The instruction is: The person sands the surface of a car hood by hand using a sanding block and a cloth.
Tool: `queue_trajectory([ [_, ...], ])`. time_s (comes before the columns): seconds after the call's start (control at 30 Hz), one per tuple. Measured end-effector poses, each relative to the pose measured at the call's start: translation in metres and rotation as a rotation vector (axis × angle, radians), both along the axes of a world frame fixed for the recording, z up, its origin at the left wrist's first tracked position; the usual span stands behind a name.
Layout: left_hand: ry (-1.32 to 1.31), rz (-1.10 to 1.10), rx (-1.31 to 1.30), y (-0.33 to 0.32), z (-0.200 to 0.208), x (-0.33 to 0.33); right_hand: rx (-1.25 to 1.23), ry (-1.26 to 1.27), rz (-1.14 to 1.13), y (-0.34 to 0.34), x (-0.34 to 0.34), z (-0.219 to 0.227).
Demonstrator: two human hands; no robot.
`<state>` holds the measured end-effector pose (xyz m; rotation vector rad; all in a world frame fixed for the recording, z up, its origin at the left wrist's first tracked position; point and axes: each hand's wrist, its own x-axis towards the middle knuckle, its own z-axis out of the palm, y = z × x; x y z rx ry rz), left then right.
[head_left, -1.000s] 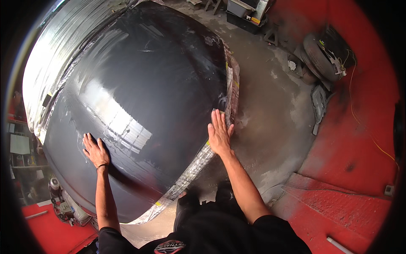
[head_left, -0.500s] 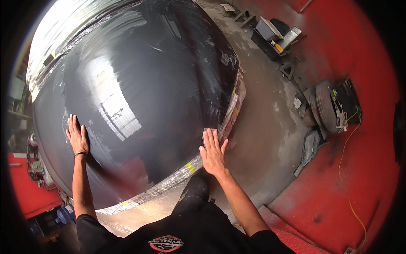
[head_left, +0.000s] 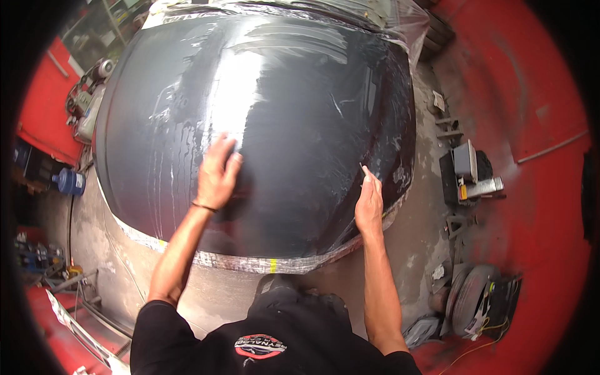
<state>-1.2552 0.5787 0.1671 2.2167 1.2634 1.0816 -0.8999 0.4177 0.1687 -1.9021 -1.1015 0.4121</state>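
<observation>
A dark grey car hood, wet and streaked with pale residue, spreads out before me. My left hand is over its middle near a bright reflection, with fingers apart and holding nothing. The fingertips are blurred, so I cannot tell whether they touch the surface. At the hood's right side, my right hand is turned on edge with fingers together around a thin, flat sanding pad. Only the pad's edge shows past the fingertips. Masking plastic with yellow tape lines the hood's near edge.
Clear plastic sheeting covers the car beyond the hood. On the right are a grey bin, a tire and a red wall. To the left stand a compressor and a blue water jug.
My view has swung left, so the hood sits more squarely ahead. My left hand has moved inward over the hood. My right hand has tipped from flat onto its edge, still with the pad.
</observation>
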Motion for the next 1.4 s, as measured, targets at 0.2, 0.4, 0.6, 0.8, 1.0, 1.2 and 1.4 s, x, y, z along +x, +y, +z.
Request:
queue_trajectory([
  [0.2, -0.911, -0.357, -0.563, -0.148, -0.010, 0.156, 0.075, 0.106, 0.571, 0.001, -0.068, 0.041],
  [0.4, -1.668, 0.143, -0.662, -0.138, 0.003, 0.207, 0.068, 0.206, 1.003, -0.017, 0.025, 0.085],
  [0.6, -1.518, 0.502, -0.495, -0.219, -0.004, 0.236, -0.018, 1.071, 1.962, -0.040, 0.256, 0.133],
  [0.8, -1.509, 0.884, -0.417, -0.308, -0.031, 0.296, 0.334, 1.105, 2.160, -0.045, 0.350, 0.203],
  [1.0, -1.358, 0.833, -0.348, -0.251, -0.003, 0.347, 0.763, 1.156, 1.469, -0.048, 0.406, 0.215],
  [1.2, -1.208, 0.758, -0.265, -0.175, 0.013, 0.364, 0.606, 1.344, 1.572, -0.070, 0.375, 0.240],
  [1.4, -0.449, 0.765, 0.007, -0.085, 0.005, 0.361, 0.222, 0.901, 2.052, -0.029, 0.388, 0.224],
])
